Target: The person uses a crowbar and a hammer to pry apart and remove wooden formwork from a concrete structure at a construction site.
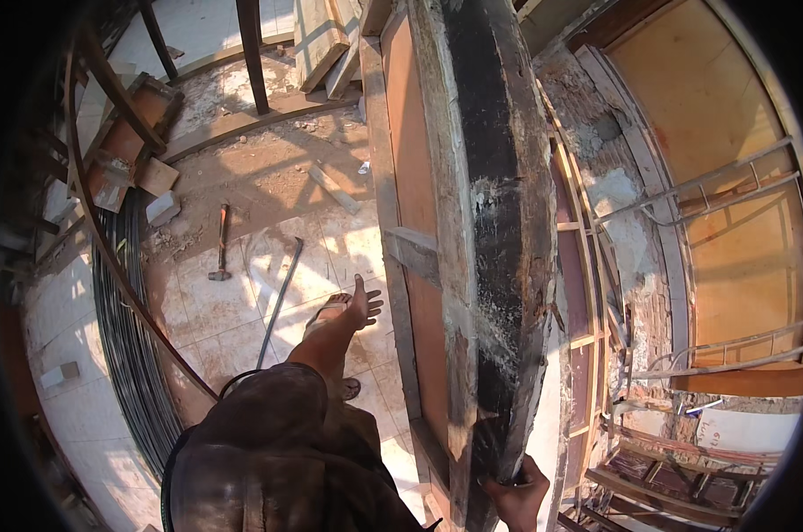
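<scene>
A long, weathered wooden beam point(494, 230) with a dark, scraped face and pale rough edges runs upright through the middle of the view. Along its left side is a wooden frame with an orange-brown panel point(405, 151). At the beam's lower end, my right hand point(518, 498) grips its right edge, thumb on the dark face; some fingers are hidden. My left hand point(363, 304) is held out above the tiled floor with its fingers spread. It holds nothing and is apart from the frame. A sandalled foot point(335, 303) shows beside it.
On the floor to the left lie a hammer point(221, 244), a thin metal bar point(280, 301) and a bundle of dark rods point(135, 328). A short wood piece point(335, 190) lies farther off. Metal bed-like frames point(720, 191) and broken brickwork point(627, 239) stand right.
</scene>
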